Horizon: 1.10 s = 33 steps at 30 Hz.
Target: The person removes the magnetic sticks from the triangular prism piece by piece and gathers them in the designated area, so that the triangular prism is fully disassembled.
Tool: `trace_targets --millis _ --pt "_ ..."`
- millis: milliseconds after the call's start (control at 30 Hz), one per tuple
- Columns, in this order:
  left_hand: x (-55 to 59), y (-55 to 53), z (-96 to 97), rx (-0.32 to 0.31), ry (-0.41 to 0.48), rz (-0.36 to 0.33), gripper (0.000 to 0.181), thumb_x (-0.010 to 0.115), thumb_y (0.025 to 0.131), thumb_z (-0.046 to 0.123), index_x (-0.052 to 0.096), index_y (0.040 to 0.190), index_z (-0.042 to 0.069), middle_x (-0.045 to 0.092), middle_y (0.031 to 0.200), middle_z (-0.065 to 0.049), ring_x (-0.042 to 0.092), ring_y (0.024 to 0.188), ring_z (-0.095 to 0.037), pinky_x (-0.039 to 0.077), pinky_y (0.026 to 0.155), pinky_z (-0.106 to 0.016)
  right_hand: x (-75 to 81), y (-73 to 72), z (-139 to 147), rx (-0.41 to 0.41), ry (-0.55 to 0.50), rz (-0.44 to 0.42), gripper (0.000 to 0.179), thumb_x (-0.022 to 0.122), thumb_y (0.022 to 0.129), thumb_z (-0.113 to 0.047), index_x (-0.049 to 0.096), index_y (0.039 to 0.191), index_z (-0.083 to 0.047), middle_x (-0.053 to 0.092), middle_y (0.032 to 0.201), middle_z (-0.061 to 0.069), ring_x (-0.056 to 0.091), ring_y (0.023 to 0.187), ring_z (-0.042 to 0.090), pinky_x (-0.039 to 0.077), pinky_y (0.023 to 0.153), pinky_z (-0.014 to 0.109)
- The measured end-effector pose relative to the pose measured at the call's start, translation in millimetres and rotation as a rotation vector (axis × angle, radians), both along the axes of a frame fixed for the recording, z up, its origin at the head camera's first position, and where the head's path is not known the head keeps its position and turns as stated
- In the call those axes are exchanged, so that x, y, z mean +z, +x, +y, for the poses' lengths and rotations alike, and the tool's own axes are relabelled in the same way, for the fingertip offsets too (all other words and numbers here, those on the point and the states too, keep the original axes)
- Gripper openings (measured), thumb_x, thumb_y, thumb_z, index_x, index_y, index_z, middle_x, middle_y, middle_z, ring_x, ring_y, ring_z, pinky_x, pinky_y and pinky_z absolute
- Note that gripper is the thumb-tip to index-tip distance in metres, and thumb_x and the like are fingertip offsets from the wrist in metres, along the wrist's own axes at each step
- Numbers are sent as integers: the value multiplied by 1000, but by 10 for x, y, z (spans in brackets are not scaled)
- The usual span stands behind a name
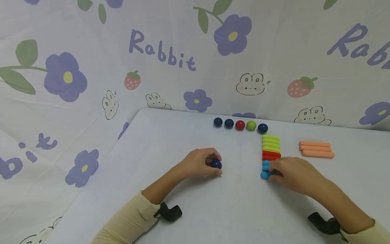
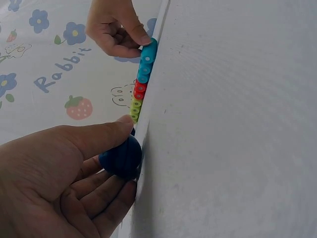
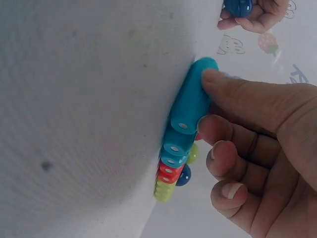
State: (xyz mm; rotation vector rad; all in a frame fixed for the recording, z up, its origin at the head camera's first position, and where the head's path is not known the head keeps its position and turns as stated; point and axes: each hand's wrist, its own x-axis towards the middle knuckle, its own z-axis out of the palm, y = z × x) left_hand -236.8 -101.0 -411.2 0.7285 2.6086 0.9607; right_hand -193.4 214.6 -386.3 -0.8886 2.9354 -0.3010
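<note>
My left hand (image 1: 199,164) holds a dark blue ball (image 1: 216,164) just above or on the white table, thumb on one side and curled fingers on the other in the left wrist view. My right hand (image 1: 294,174) pinches a thick blue stick (image 3: 190,101) between thumb and index finger. That stick lies at the near end of a column of short sticks. Beyond it come more blue sticks (image 3: 174,144), then red sticks (image 1: 271,155) and several yellow-green sticks (image 1: 271,143), side by side. Fingers partly cover the blue ones in the head view.
At the back, a row of balls (image 1: 240,125) in dark blue, red and green runs leftward from the column's far end. Three orange sticks (image 1: 317,149) lie to the right. Behind the white table (image 1: 237,210) hangs a printed cloth (image 1: 170,30).
</note>
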Motion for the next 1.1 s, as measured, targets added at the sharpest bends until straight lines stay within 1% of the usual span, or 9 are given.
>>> trace_targets --millis 167,433,633,800,867,933,1033,1100 --pt "-16 -8 -5 2 3 -2 36 83 84 31 64 112 19 68 120 3 64 111 -9 48 97 -25 -10 -6 -4 -5 -19 35 19 84 82 -15 65 82 -18 55 72 -11 48 64 9 42 55 25" --pt "-9 2 -7 12 14 -11 36 84 83 31 65 112 20 69 119 3 64 110 -9 49 96 -25 -2 -9 0 -24 12 17 17 83 83 -17 67 81 -18 56 73 -11 49 65 10 44 57 26" --pt "-18 -14 -12 -1 13 -5 35 84 84 32 65 112 20 69 118 4 64 109 -8 49 96 -24 5 -9 20 -25 -3 7 17 83 83 -20 66 81 -19 54 70 -11 49 64 9 43 55 25" --pt "-14 -53 -46 -6 65 -29 34 84 84 29 66 111 19 69 115 4 65 105 -8 50 92 -23 28 -7 19 -37 -12 7 16 83 83 -25 68 83 -18 55 70 -11 48 62 9 40 52 24" --pt "-4 -105 -70 -6 96 -35 33 83 85 27 67 111 17 69 112 4 66 103 -8 52 89 -23 31 -2 13 -38 -13 12 16 83 83 -26 69 84 -17 55 69 -11 48 62 8 39 52 24" --pt "30 -198 -92 -1 95 -29 34 82 86 27 67 114 15 69 113 2 67 103 -11 52 88 -24 30 8 10 -41 -11 14 17 82 84 -28 69 84 -18 52 67 -11 46 61 8 38 51 25" --pt "75 -409 -125 24 79 29 38 80 88 29 64 119 12 69 116 -1 68 102 -14 53 88 -27 35 14 13 -41 -16 16 17 82 84 -28 69 84 -17 50 65 -11 46 60 8 38 50 24" --pt "94 -563 -154 61 69 72 42 79 89 30 63 123 11 69 120 -4 68 103 -18 53 90 -31 38 16 15 -38 -20 19 18 83 84 -28 69 84 -17 51 66 -11 46 60 8 39 50 24"
